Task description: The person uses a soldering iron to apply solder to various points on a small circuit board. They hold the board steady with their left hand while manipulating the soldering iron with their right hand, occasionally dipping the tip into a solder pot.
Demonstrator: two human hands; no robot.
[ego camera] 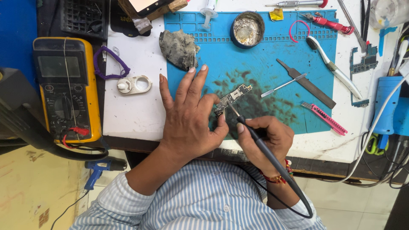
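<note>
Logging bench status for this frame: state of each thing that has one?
circuit board: flat on the blue mat, pinned by left hand
soldering iron: held in right hand, tip on the board
multimeter: screen blank
round tin: open, no lid
pink cutter: lying flat; whether the blade is out, cannot tell
syringe: lying on the mat's top edge

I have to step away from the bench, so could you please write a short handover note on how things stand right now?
Left hand: pins the small circuit board on the blue mat, thumb and forefinger at its near end.
Right hand: grips the soldering iron like a pen, tip on the board.
Nearby: tweezers, flat file, round tin, yellow multimeter.
Done: board laid on the mat, iron applied.
Left: cannot tell which joints remain.
</note>
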